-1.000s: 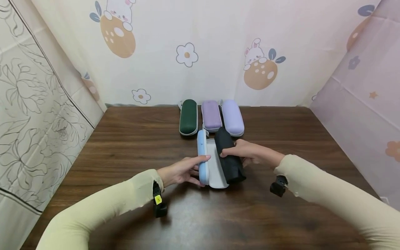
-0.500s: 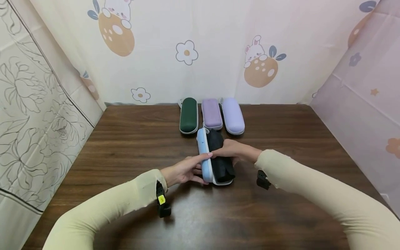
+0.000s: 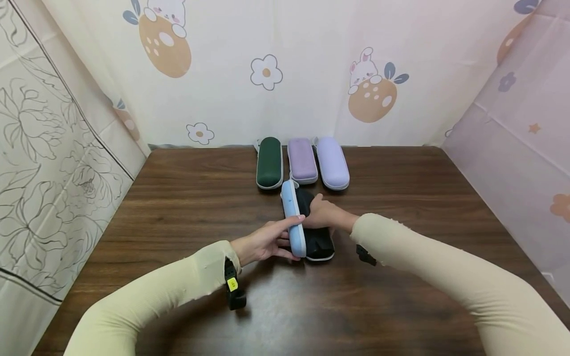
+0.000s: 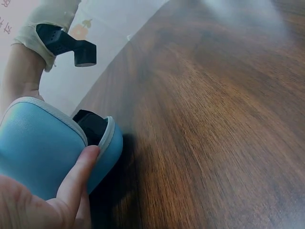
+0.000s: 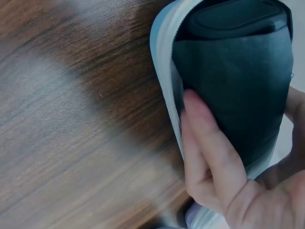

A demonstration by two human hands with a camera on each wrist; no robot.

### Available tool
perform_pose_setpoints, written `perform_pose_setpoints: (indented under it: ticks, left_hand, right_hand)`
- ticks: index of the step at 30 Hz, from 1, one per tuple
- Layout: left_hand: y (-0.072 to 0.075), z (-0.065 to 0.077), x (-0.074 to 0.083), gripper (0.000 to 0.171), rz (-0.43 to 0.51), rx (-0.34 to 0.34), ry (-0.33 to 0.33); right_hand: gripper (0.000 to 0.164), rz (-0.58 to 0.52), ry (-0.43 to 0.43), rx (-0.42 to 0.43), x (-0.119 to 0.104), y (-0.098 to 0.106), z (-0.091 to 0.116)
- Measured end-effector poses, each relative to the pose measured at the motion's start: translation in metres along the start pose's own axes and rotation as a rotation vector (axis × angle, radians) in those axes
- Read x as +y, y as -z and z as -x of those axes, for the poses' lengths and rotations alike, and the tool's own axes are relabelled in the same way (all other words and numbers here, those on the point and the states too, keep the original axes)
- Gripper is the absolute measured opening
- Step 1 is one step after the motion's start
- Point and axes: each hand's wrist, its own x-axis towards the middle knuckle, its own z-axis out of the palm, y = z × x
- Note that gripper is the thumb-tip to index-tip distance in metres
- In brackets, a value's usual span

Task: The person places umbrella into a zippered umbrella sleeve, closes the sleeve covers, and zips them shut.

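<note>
In the head view, my left hand [image 3: 269,241] grips a light blue zip case [image 3: 292,225], thumb over its raised lid and fingers at its outer side. The case stands part open, with a black cloth-wrapped bundle [image 3: 319,242] in its base. My right hand [image 3: 325,213] lies across the bundle. In the right wrist view, its fingertips [image 5: 195,102] tuck in between the bundle and the zip rim, and a hard dark end [image 5: 243,19] shows at the bundle's mouth. The left wrist view shows my thumb [image 4: 78,174] at the lid's edge.
Behind the blue case, three zip cases lie in a row on the wooden table [image 3: 200,198]: dark green [image 3: 269,163], purple [image 3: 303,160] and lavender [image 3: 333,164]. A patterned curtain [image 3: 222,74] hangs along the table's back edge.
My right hand has moved left, bringing the black bundle from above the case's right side down into its base. The blue lid now leans further over the bundle; my left hand keeps its grip.
</note>
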Motion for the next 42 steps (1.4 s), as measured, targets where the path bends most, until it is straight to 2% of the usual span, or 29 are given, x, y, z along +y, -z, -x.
perform_pose_setpoints:
  ticks: [5,12,17,22,25,30,35,39,42]
  left_hand:
    - [0.001,0.000,-0.001,0.075,0.000,0.001,0.001]
    - [0.004,-0.002,-0.002,0.075,-0.012,0.001,-0.011]
    - [0.002,-0.001,0.000,0.076,-0.018,0.006,-0.010]
    - [0.002,-0.003,0.002,0.074,-0.036,-0.004,-0.016]
    - [0.002,-0.004,0.003,0.073,-0.047,0.001,-0.012]
    - [0.002,-0.005,0.006,0.072,-0.101,0.002,-0.008]
    - [0.000,-0.005,0.012,0.077,-0.212,0.019,-0.004]
    - [-0.005,-0.008,0.015,0.077,-0.329,0.039,0.000]
    - [-0.013,-0.011,0.016,0.079,-0.406,0.080,-0.011]
  right_hand:
    - [0.098,0.028,0.004,0.017,-0.005,-0.003,0.001]
    - [0.098,0.126,-0.010,0.043,-0.007,-0.007,0.000]
    - [0.096,0.099,-0.037,0.048,-0.006,-0.009,-0.003]
    - [0.101,0.063,-0.058,0.005,-0.004,-0.006,-0.003]
    - [0.101,-0.015,-0.034,-0.055,0.001,0.000,0.001]
    - [0.091,-0.293,-0.018,-0.175,0.018,0.014,0.009]
    - [0.077,-0.457,-0.015,-0.227,0.040,0.017,0.013]
    - [0.076,-0.590,0.052,-0.302,0.052,0.011,0.018]
    - [0.078,-0.679,0.107,-0.332,0.056,0.006,0.022]
